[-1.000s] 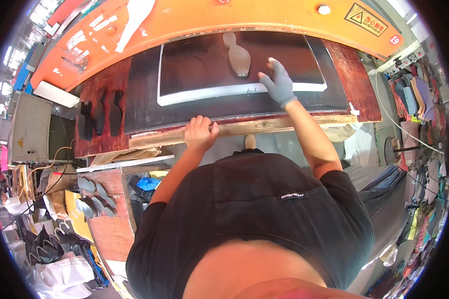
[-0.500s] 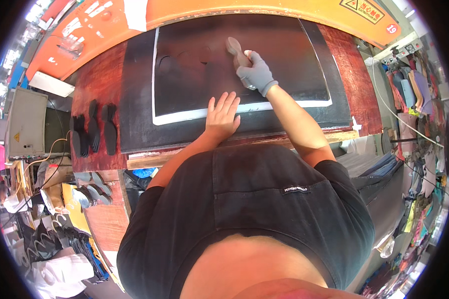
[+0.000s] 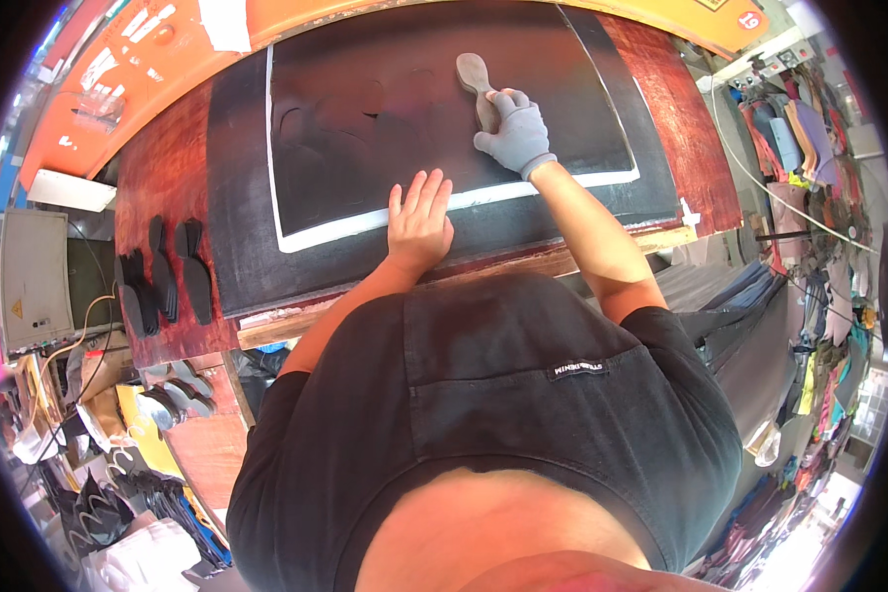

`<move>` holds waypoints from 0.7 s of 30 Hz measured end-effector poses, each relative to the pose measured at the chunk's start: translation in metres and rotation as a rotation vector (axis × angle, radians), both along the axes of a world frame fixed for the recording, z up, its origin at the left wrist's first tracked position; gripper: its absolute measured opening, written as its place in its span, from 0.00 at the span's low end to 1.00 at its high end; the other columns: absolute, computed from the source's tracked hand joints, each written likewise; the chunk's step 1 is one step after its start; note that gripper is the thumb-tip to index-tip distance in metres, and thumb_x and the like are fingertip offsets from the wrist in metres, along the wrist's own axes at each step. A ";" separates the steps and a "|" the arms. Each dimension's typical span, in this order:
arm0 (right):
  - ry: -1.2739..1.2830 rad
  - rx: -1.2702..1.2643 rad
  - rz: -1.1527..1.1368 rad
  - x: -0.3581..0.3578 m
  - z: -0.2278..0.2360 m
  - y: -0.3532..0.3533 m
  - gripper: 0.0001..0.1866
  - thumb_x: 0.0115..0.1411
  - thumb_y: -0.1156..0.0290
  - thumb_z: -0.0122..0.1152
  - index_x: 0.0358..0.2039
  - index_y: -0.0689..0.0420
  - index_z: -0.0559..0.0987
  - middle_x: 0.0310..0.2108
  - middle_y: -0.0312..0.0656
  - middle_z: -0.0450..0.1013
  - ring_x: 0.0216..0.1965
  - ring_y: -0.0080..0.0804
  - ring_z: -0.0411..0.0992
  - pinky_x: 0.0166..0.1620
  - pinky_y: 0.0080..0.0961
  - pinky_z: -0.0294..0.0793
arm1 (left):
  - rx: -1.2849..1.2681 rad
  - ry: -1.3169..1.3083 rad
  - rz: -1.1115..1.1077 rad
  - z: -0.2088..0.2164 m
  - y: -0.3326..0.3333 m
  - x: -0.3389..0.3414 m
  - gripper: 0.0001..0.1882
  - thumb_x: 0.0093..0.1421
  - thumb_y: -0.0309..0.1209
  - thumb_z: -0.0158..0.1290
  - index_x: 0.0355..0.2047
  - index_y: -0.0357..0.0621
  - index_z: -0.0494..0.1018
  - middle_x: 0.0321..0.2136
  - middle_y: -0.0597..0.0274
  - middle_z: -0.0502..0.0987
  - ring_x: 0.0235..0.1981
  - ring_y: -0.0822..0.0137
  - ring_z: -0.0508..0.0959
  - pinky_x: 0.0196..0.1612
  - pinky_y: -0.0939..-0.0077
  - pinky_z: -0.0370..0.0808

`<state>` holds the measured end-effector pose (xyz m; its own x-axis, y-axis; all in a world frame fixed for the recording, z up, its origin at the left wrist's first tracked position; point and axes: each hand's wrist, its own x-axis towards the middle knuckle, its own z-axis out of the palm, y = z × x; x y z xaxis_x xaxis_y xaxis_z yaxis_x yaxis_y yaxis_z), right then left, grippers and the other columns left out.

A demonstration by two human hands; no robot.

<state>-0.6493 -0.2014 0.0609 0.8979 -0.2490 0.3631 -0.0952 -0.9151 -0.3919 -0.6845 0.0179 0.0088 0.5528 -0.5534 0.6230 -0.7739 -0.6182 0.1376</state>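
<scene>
My right hand (image 3: pixel 518 133), in a grey glove, is closed around the near half of a grey sole-shaped piece (image 3: pixel 473 73), which looks like a cutting die. Its rounded far end points away from me over a black sheet (image 3: pixel 365 183). Whether the piece touches the sheet I cannot tell. Bare and flat, with fingers stretched out, my left hand (image 3: pixel 419 222) lies across the sheet's near white border. Faint curved cut outlines show in the sheet, left of the gripped piece.
Stacks of black sole-shaped pieces (image 3: pixel 196 276) lie on the red board at left. An orange machine beam (image 3: pixel 168 59) spans the far side. More soles (image 3: pixel 178 395) sit on a lower surface at left. A grey electrical box (image 3: pixel 35 281) stands beyond the left edge.
The view has shifted slightly. My right hand has moved the sole-shaped piece a little rightward and nearer over the sheet, turning it straighter. My left hand stays flat near the border.
</scene>
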 end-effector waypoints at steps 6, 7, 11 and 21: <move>-0.109 0.123 0.037 0.005 0.001 -0.015 0.38 0.42 0.53 0.64 0.53 0.55 0.67 0.55 0.50 0.62 0.55 0.49 0.61 0.57 0.38 0.61 | 0.008 -0.052 -0.035 -0.001 -0.003 0.018 0.28 0.41 0.29 0.55 0.47 0.45 0.71 0.53 0.60 0.69 0.55 0.60 0.67 0.55 0.51 0.60; -0.188 0.185 0.030 0.000 0.000 -0.021 0.37 0.43 0.53 0.64 0.53 0.56 0.67 0.55 0.50 0.62 0.56 0.49 0.61 0.57 0.38 0.61 | 0.015 -0.052 -0.044 0.000 -0.004 0.021 0.27 0.42 0.29 0.55 0.47 0.44 0.71 0.53 0.60 0.69 0.55 0.60 0.67 0.55 0.51 0.60; -0.373 0.270 -0.038 -0.035 -0.015 -0.047 0.26 0.51 0.61 0.63 0.49 0.59 0.70 0.47 0.51 0.69 0.50 0.48 0.66 0.53 0.37 0.65 | 0.024 -0.114 -0.074 0.000 -0.009 0.047 0.27 0.43 0.29 0.54 0.47 0.44 0.71 0.53 0.60 0.69 0.55 0.60 0.67 0.55 0.51 0.60; -0.541 0.688 0.076 0.049 -0.038 -0.077 0.10 0.55 0.71 0.60 0.37 0.59 0.73 0.30 0.42 0.72 0.34 0.31 0.70 0.41 0.26 0.70 | 0.095 0.046 -0.070 0.030 -0.027 0.194 0.30 0.44 0.28 0.54 0.52 0.44 0.66 0.57 0.54 0.63 0.59 0.54 0.61 0.59 0.45 0.53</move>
